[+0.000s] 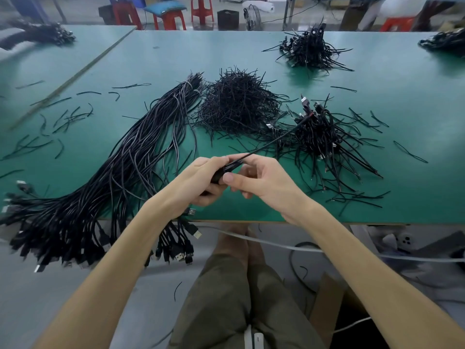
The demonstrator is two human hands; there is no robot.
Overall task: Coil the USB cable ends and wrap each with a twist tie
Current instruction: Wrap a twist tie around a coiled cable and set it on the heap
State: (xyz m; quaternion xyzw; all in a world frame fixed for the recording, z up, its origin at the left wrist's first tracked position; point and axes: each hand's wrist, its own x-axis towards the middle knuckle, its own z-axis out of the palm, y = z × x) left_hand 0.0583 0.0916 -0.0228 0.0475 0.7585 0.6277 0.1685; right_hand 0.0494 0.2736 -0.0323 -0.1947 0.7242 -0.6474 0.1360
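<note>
Shorts (221, 298): olive, on the seated person's lap, below the table edge.
Left hand (198, 180): fingers curled round a small black coil of the USB cable (225, 170), gripping it from below and behind.
Right hand (264, 182): thumb and forefinger pinch the same coil from the right side; the other fingers are loosely bent under it.
Cable tail (274, 139): one straight black strand running from between the fingertips up and to the right, red-tipped at its far end.
Table (251, 59): green top; the hands hover above its near edge.
Uncoiled bundle (125, 159): long black cables left of the hands, plugs hanging over the near edge.
Twist tie heap (239, 104): beyond the hands, centre.
Tied coils pile (319, 137): right of the heap.
Far pile (309, 49): more black cables near the far edge.
Red stools (168, 18): behind the table.
</note>
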